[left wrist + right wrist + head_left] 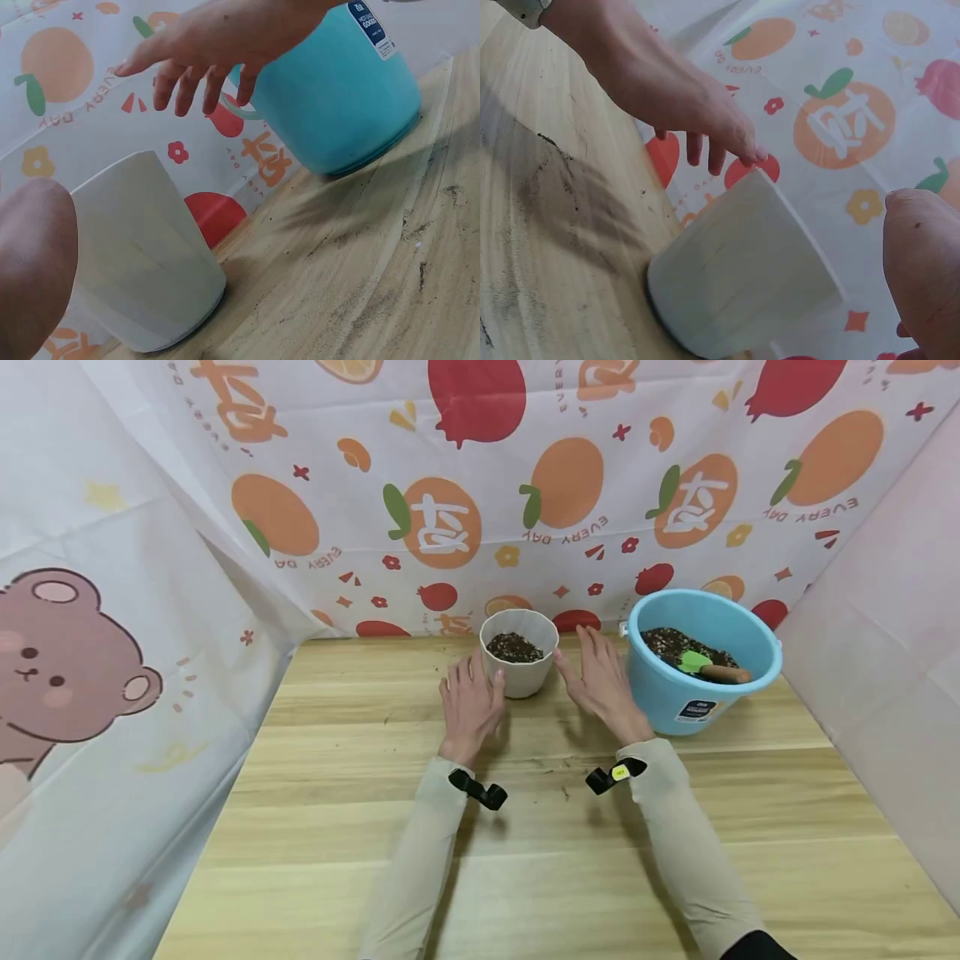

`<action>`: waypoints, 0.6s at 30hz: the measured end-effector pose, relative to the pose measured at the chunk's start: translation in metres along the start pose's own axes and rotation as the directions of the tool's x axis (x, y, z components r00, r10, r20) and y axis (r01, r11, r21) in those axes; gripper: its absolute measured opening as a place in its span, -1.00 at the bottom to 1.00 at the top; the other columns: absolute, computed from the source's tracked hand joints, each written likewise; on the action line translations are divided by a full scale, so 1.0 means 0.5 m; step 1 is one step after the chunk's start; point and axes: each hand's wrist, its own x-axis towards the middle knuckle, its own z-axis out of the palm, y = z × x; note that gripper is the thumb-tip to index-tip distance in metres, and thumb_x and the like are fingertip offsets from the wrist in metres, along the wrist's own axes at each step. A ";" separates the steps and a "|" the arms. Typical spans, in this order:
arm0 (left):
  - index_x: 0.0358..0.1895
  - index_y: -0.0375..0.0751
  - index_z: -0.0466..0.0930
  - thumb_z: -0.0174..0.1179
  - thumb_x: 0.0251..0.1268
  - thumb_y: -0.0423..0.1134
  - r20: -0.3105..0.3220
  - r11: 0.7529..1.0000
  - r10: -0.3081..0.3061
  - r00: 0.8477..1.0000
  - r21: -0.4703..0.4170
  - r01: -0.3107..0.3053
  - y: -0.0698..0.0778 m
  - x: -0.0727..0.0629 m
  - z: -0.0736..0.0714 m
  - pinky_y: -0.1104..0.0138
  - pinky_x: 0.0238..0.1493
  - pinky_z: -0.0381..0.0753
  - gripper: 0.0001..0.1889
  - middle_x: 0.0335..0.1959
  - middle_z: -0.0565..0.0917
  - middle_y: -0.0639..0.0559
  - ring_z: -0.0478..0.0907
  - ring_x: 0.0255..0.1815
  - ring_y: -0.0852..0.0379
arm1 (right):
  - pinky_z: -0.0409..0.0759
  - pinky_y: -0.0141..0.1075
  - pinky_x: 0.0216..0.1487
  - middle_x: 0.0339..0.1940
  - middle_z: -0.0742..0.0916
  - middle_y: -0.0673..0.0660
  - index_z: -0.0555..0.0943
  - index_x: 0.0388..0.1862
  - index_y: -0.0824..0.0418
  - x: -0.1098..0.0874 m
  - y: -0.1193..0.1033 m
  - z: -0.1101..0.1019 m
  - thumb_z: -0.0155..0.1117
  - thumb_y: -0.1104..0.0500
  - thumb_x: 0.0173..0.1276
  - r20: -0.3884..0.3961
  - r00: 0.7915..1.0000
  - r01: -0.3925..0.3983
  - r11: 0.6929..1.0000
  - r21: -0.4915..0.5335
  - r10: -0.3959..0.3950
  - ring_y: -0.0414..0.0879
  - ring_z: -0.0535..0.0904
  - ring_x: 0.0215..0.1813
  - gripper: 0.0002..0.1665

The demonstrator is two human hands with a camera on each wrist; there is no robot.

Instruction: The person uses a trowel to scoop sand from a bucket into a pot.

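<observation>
A white plant pot with dark soil in it stands upright near the back of the table. My left hand is at its left side, fingers extended; in the right wrist view its thumb tip appears at the rim, but contact is unclear. On the other side, my right hand spreads its fingers between the pot and a light blue bucket. The left wrist view shows that right hand apart from the pot. Neither hand holds anything.
More soil fills part of the bucket, where a small trowel with a green blade and brown handle lies. Dark crumbs are scattered on the wooden table. A fruit-print cloth hangs directly behind the pot.
</observation>
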 end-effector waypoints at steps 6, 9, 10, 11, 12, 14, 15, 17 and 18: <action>0.51 -0.23 0.21 -0.26 0.59 0.13 -0.012 1.000 0.014 1.000 -0.012 -0.014 -0.001 0.003 -0.002 -0.18 0.27 0.42 -0.35 0.31 0.49 -0.33 0.41 0.32 -0.29 | 0.06 0.24 0.61 0.67 0.18 0.31 -0.01 0.68 0.16 -0.002 -0.014 -0.041 -0.36 -0.48 0.53 0.011 1.000 0.029 1.000 -0.012 -0.029 0.28 0.06 0.67 0.02; 0.51 -0.23 0.22 -0.26 0.59 0.12 -0.017 0.999 0.020 1.000 -0.025 -0.021 0.000 0.005 -0.003 -0.17 0.24 0.45 -0.36 0.29 0.50 -0.33 0.42 0.30 -0.28 | 0.03 0.22 0.63 0.67 0.20 0.28 0.01 0.68 0.13 -0.002 -0.022 -0.069 -0.38 -0.49 0.52 0.007 0.999 0.035 0.999 -0.010 -0.035 0.27 0.05 0.67 0.01; 0.51 -0.23 0.23 -0.26 0.59 0.13 -0.019 0.999 0.021 1.000 -0.030 -0.022 0.001 0.006 -0.003 -0.16 0.24 0.45 -0.36 0.29 0.50 -0.33 0.42 0.29 -0.28 | 0.03 0.21 0.63 0.66 0.21 0.27 0.02 0.68 0.11 -0.002 -0.024 -0.078 -0.38 -0.49 0.52 0.001 0.999 0.038 0.999 -0.009 -0.038 0.26 0.06 0.67 0.00; 0.50 -0.23 0.23 -0.26 0.59 0.13 -0.019 0.999 0.021 1.000 -0.034 -0.022 0.002 0.007 -0.004 -0.16 0.24 0.45 -0.36 0.29 0.50 -0.32 0.42 0.29 -0.28 | 0.04 0.21 0.62 0.66 0.22 0.26 0.02 0.68 0.10 -0.002 -0.026 -0.088 -0.38 -0.49 0.52 -0.002 0.999 0.043 0.999 -0.007 -0.043 0.26 0.06 0.67 0.00; 0.49 -0.23 0.24 -0.26 0.59 0.13 -0.021 0.999 0.022 1.000 -0.035 -0.023 0.002 0.008 -0.005 -0.16 0.23 0.46 -0.36 0.29 0.50 -0.32 0.43 0.29 -0.27 | 0.04 0.21 0.62 0.66 0.22 0.26 0.02 0.68 0.10 -0.002 -0.029 -0.097 -0.38 -0.48 0.53 -0.006 0.999 0.049 0.999 -0.005 -0.049 0.26 0.07 0.67 -0.01; 0.48 -0.24 0.26 -0.26 0.59 0.13 -0.024 0.999 0.020 1.000 -0.039 -0.021 0.002 0.009 -0.006 -0.15 0.23 0.47 -0.36 0.29 0.51 -0.32 0.44 0.29 -0.27 | 0.06 0.21 0.62 0.65 0.25 0.26 0.05 0.68 0.10 -0.003 -0.033 -0.115 -0.37 -0.46 0.54 -0.013 0.998 0.067 0.998 0.003 -0.067 0.25 0.09 0.66 -0.04; 0.47 -0.24 0.27 -0.27 0.59 0.13 -0.023 0.999 0.018 1.000 -0.040 -0.019 0.002 0.010 -0.007 -0.15 0.23 0.47 -0.37 0.29 0.51 -0.32 0.44 0.29 -0.27 | 0.07 0.21 0.62 0.65 0.26 0.25 0.06 0.67 0.10 -0.004 -0.034 -0.123 -0.37 -0.45 0.55 -0.018 0.997 0.076 0.997 0.008 -0.076 0.25 0.10 0.66 -0.06; 0.46 -0.25 0.28 -0.28 0.59 0.13 -0.023 0.999 0.016 1.000 -0.041 -0.017 0.002 0.011 -0.008 -0.15 0.22 0.48 -0.37 0.28 0.51 -0.31 0.45 0.28 -0.28 | 0.07 0.23 0.61 0.64 0.28 0.25 0.09 0.67 0.08 -0.007 -0.034 -0.140 -0.37 -0.42 0.57 -0.022 0.996 0.088 0.996 0.022 -0.087 0.25 0.11 0.66 -0.09; 0.46 -0.24 0.28 -0.28 0.59 0.14 -0.022 0.999 0.014 1.000 -0.040 -0.014 0.001 0.011 -0.009 -0.16 0.22 0.48 -0.37 0.29 0.51 -0.31 0.45 0.28 -0.28 | 0.07 0.24 0.60 0.64 0.28 0.25 0.10 0.67 0.07 -0.009 -0.034 -0.148 -0.36 -0.41 0.58 -0.024 0.996 0.092 0.995 0.030 -0.091 0.25 0.12 0.65 -0.11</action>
